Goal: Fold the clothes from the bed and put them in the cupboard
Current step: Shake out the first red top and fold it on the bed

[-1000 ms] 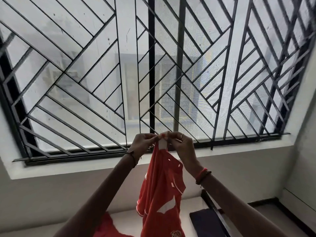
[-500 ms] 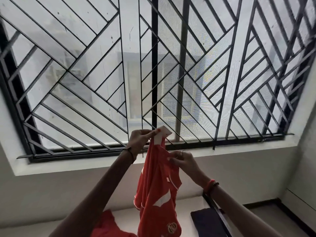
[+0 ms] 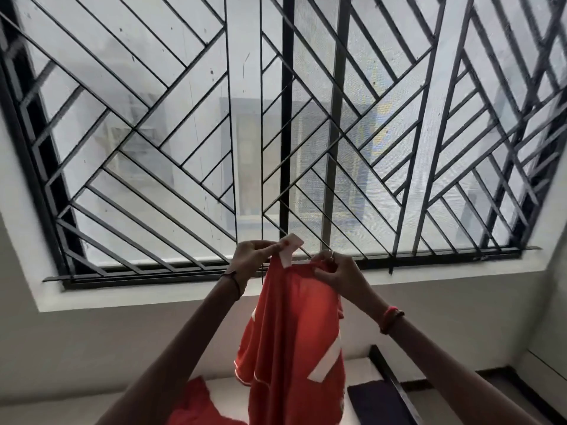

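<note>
Left hand [image 3: 252,255] pinches shirt [image 3: 291,338] collar | right hand [image 3: 337,273] grips top edge | held high so it hangs straight for folding | red cloth [image 3: 196,406] on bed's [image 3: 227,394] near edge

Pale daylight pours through the window [image 3: 171,96], backlighting everything; the wall [image 3: 92,348] beneath sits dim and grey. The grille [image 3: 287,118] bars bow toward the edges, slightly smeared at far left.
</note>
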A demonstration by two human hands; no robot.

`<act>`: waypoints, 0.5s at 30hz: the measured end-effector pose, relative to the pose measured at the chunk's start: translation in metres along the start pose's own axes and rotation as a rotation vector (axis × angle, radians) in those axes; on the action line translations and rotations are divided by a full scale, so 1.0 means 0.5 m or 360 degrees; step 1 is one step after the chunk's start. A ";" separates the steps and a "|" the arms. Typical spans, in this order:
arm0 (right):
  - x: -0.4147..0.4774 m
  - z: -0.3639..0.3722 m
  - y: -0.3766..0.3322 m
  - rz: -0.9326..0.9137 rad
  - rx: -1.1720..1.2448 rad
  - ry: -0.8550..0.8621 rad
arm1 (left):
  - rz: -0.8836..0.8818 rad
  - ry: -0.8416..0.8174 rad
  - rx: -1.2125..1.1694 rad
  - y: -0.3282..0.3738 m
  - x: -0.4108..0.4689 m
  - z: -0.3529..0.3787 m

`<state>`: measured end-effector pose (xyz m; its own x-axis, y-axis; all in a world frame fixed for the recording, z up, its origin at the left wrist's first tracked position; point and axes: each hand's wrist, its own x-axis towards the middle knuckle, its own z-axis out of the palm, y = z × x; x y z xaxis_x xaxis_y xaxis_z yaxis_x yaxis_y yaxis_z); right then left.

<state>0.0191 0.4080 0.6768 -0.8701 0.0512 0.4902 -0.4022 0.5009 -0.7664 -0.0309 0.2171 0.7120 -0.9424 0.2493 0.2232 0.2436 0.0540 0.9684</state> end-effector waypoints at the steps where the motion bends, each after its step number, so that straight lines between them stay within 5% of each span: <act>1: 0.003 0.002 -0.010 -0.0069 -0.0093 0.0055 | -0.0011 0.0005 0.0010 0.002 0.000 0.001; 7: 0.026 0.004 -0.029 -0.0489 -0.0461 0.0289 | -0.0034 -0.0044 0.0028 0.011 -0.002 0.011; 15: 0.055 0.006 -0.042 -0.0934 -0.0746 0.0208 | 0.0017 -0.0153 -0.0065 0.008 0.002 0.024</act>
<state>0.0027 0.3963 0.7050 -0.4983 -0.2494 0.8304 -0.6001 0.7905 -0.1227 -0.0283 0.2291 0.7150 -0.9130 0.3413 0.2237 0.2421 0.0116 0.9702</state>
